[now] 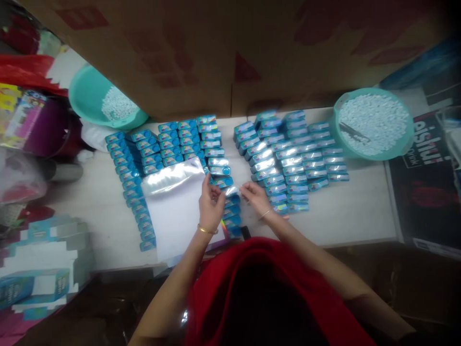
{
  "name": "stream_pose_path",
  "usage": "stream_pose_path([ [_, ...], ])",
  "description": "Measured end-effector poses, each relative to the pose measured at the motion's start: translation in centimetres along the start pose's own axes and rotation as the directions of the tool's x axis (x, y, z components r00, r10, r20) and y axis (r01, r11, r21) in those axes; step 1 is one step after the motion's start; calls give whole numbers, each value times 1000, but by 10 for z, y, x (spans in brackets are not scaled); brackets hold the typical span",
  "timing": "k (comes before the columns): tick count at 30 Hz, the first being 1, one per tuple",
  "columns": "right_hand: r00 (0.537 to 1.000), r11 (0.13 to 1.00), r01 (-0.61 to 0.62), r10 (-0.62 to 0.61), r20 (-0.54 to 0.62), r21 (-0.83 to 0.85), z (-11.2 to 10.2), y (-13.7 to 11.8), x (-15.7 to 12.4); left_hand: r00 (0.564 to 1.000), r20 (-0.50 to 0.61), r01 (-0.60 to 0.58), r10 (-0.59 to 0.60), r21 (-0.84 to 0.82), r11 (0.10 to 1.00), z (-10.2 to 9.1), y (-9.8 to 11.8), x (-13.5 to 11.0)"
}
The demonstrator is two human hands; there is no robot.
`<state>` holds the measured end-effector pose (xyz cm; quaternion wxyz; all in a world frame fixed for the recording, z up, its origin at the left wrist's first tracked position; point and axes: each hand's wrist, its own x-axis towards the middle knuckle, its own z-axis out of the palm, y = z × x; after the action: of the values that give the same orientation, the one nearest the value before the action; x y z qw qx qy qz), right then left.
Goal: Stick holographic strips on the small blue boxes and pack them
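My left hand (211,204) and my right hand (255,197) face each other over a column of small blue boxes (232,211). Between their fingertips is a small shiny clear sticker (231,191), pinched from both sides, just above or touching a box; I cannot tell which. Left of my left hand lies a white sheet (176,218) with a glossy clear strip along its far end. It covers part of the blue boxes (171,144) lined up on the left. To the right, more blue boxes (288,168) with glossy ends stand in rows.
A teal basin (408,137) of small white pieces, with tweezers (355,132) on top, stands at right. Another teal basin (84,93) is at back left. A large cardboard box (216,57) walls the back. Flat cartons (54,250) are piled at lower left.
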<state>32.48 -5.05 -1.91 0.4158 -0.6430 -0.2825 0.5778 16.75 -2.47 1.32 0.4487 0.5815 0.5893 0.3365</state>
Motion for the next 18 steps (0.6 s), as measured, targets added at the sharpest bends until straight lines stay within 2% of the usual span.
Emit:
stream_pose_path([
  [4, 987, 959, 161, -163, 11, -233, -12, 21, 10, 999, 29, 12, -18, 203, 979, 13, -22, -5],
  [10, 936, 808, 326, -349, 48, -491, -16, 48, 29, 1000, 23, -21, 11, 504, 863, 29, -41, -2],
  [13, 918, 756, 362, -391, 67, -545, -14, 51, 32, 1000, 30, -20, 5, 560, 828, 31, -43, 1],
  [18, 919, 733, 353, -388, 70, -582, -14, 55, 35, 1000, 30, -24, 8, 580, 814, 35, -48, 4],
])
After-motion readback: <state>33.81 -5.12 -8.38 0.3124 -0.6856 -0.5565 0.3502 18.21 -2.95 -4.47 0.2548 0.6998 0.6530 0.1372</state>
